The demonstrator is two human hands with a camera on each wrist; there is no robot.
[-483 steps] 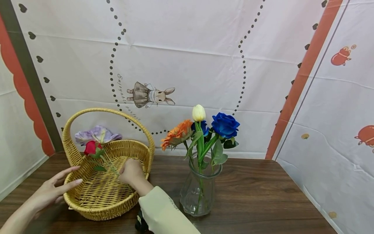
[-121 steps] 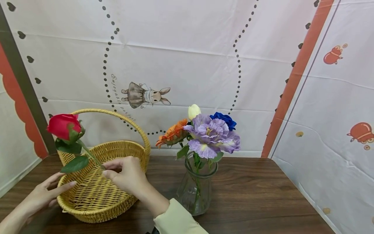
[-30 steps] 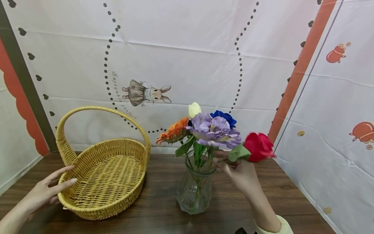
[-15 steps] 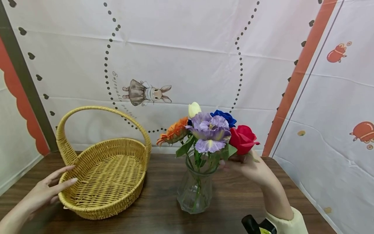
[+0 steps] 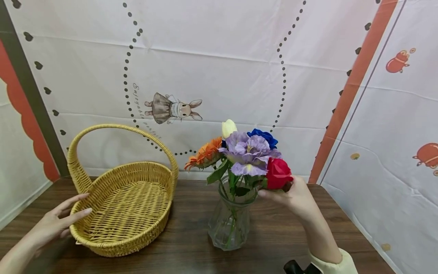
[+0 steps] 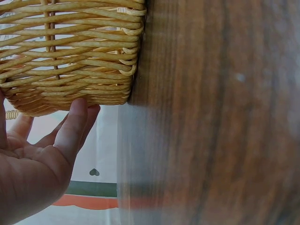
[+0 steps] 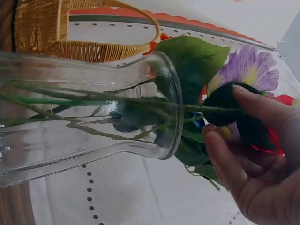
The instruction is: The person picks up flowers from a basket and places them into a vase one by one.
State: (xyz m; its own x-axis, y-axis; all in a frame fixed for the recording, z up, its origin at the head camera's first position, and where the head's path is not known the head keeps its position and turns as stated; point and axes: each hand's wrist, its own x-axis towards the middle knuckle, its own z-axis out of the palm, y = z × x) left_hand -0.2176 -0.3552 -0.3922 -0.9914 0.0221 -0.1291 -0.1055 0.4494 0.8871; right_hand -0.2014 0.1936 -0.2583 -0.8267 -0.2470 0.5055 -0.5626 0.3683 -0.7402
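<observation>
My left hand [image 5: 51, 224] holds the near-left rim of the yellow wicker basket [image 5: 161, 217], with thumb and forefinger over the rim. In the left wrist view other fingers [image 6: 75, 124] touch the basket's outer wall. At the glass vase [image 5: 229, 228], my right hand [image 5: 291, 196] holds a red rose [image 5: 278, 173] just below its bloom, thumb and fingers about the stem. In the right wrist view stems run down inside the vase [image 7: 171, 79]. A purple flower [image 5: 248, 152], orange flower [image 5: 205, 154], pale yellow tulip [image 5: 228, 128] and blue rose [image 5: 264, 137] stand in it.
The brown wooden table [image 5: 191, 224] carries basket and vase. A printed white cloth [image 5: 219, 76] hangs close behind, with another along the right side. The basket's tall handle [image 5: 119, 127] arches over it. A dark wrist device [image 5: 301, 267] shows by the right sleeve.
The red rose has come left and down against the purple flower at the vase mouth, my right hand with it. Seconds before, it was lifted from the basket. My left hand stays.
</observation>
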